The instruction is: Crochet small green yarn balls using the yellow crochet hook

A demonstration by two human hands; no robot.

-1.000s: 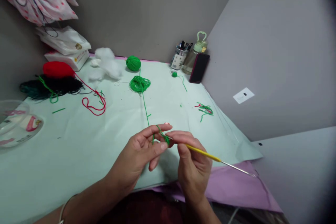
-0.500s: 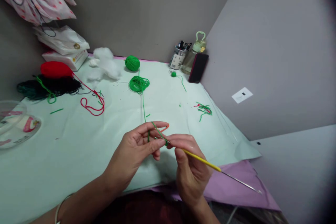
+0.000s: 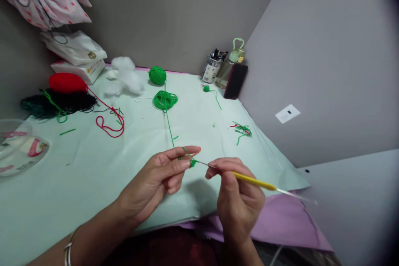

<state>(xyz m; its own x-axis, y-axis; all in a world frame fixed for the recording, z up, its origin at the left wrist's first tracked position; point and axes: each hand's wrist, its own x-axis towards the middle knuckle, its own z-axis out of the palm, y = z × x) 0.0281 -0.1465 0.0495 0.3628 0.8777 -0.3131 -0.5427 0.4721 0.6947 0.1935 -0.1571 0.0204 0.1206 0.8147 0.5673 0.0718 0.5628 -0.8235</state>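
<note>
My left hand point(image 3: 166, 172) pinches a small green crochet piece point(image 3: 193, 163) between thumb and fingers, with green yarn running over the raised index finger. Something thin and orange point(image 3: 195, 152) shows by that fingertip; I cannot make out what it is. My right hand point(image 3: 238, 195) grips a crochet hook point(image 3: 254, 180) by its yellow handle, pen-fashion. The hook's metal tip points left and meets the green yarn at the piece. From my left hand the yarn strand point(image 3: 169, 126) leads back to a loose green coil point(image 3: 165, 100) and a green yarn ball point(image 3: 157, 75) behind it.
Red yarn point(image 3: 67, 82) and dark yarn point(image 3: 59, 103) lie at left, near white stuffing point(image 3: 126, 77) and a plastic container point(image 3: 23, 149). At back right stand a pen holder point(image 3: 211, 68), a bottle point(image 3: 225, 72) and a phone point(image 3: 236, 82). Yarn scraps point(image 3: 243, 129) lie at right.
My right hand has moved right with the hook, drawing its tip away from my left fingers. The small green piece now shows more clearly. My left hand has shifted slightly.
</note>
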